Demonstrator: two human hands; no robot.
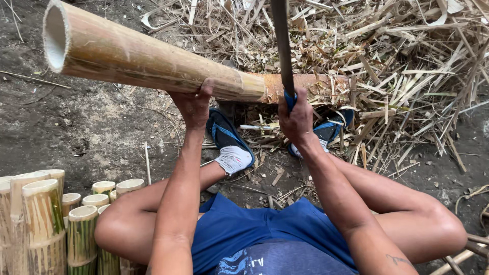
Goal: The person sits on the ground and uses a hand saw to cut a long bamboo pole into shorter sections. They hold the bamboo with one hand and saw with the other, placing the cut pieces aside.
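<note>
Gripping from below, the left hand (pixel 193 104) is closed around the underside of a thick bamboo pole (pixel 147 58), with the thumb laid up against its near face. The pole is held off the ground and runs from upper left, where its hollow cut end (pixel 55 38) faces the camera, down to the right, where its reddish-brown far section (pixel 305 84) rests in a heap of dry bamboo strips and shavings (pixel 397 66).

The right hand (pixel 295 116) is clenched on the blue-wrapped handle (pixel 289 99) of a long dark blade (pixel 282 43). The blade stands nearly upright and crosses in front of the pole just right of a node ring (pixel 262 87). Whether the edge is touching the pole cannot be told.

Both feet are seen below the pole, in blue sandals and light socks: one (pixel 229 145) under the left hand, the other (pixel 328 130) partly buried in the shavings. Bare knees are spread to either side, and blue shorts (pixel 244 231) are seen at the bottom.

A cluster of short cut bamboo sections (pixel 46 219) stands upright at lower left, beside the left knee, on bare dark soil (pixel 66 122).
</note>
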